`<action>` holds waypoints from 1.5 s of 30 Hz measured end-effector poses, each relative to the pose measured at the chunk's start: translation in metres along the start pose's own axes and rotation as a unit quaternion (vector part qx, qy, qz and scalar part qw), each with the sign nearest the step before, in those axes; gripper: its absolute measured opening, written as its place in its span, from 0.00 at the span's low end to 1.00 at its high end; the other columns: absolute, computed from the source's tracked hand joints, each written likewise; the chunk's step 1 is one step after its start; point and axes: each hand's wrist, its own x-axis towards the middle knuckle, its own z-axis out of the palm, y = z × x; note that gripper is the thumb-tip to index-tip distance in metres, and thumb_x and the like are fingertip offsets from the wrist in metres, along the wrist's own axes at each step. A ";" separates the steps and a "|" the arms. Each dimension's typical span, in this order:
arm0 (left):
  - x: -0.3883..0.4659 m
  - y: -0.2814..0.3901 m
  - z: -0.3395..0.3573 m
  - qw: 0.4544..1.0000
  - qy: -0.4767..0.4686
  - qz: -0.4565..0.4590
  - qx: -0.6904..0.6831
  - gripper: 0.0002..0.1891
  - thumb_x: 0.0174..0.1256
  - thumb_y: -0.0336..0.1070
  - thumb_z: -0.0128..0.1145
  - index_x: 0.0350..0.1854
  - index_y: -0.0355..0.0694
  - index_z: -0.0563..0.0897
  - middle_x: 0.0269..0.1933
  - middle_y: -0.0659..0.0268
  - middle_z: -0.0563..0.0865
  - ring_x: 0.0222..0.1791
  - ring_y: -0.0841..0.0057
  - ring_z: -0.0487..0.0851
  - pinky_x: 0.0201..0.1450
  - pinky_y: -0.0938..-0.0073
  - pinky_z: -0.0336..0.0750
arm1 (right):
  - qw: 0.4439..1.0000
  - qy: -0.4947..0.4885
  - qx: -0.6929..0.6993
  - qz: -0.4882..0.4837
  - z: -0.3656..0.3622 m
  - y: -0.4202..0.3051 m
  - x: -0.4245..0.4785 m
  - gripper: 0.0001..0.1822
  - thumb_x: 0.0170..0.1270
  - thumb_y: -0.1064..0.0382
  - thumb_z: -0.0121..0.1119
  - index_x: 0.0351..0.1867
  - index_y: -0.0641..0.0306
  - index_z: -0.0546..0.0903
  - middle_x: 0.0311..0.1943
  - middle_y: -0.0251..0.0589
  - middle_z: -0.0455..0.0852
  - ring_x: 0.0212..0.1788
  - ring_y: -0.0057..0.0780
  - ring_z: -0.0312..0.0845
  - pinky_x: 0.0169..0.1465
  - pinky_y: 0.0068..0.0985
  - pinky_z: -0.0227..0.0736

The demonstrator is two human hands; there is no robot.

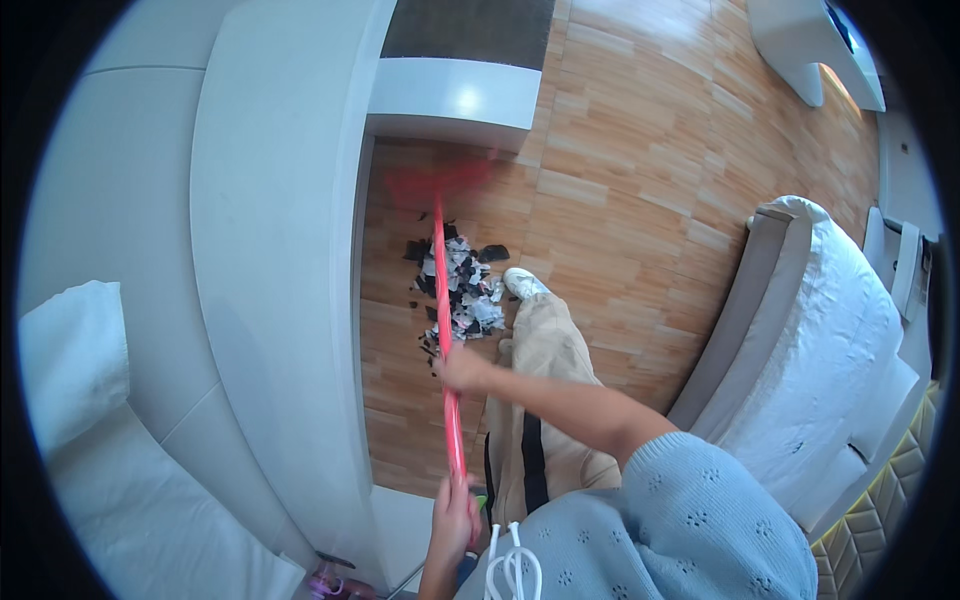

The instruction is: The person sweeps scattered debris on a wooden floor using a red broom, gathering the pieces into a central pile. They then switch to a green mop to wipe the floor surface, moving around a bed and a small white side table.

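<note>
A red broom slants up the middle of the head view. Its pink-red handle (442, 307) runs from my body towards a blurred red broom head (439, 180) on the floor. My right hand (465, 368) is wrapped around the middle of the handle. Lower down, near its top end, my left hand (454, 510) grips the same handle. Under the shaft lies a heap of torn black and white scraps (480, 311), paper-like, with a few loose dark bits beside it. The broom head is beyond the heap, apart from most of it.
Left of the broom stands a long white cabinet or ledge (277, 262). A white unit with a dark top (454, 86) borders the far side. My shoe (525, 283) is right beside the scraps. A bed or sofa with white covering (810, 322) stands to the right on the wood-look floor (622, 202).
</note>
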 end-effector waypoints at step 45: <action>0.078 0.005 0.012 0.970 -0.085 0.027 -0.226 0.17 0.63 0.44 0.40 0.51 0.41 0.66 0.18 0.73 0.70 0.10 0.90 0.64 0.09 0.90 0.57 | 0.969 0.066 -0.237 0.011 -0.028 -0.026 0.051 0.24 0.56 0.51 0.41 0.44 0.74 0.61 0.34 0.59 0.77 0.37 0.49 0.75 0.41 0.37 0.69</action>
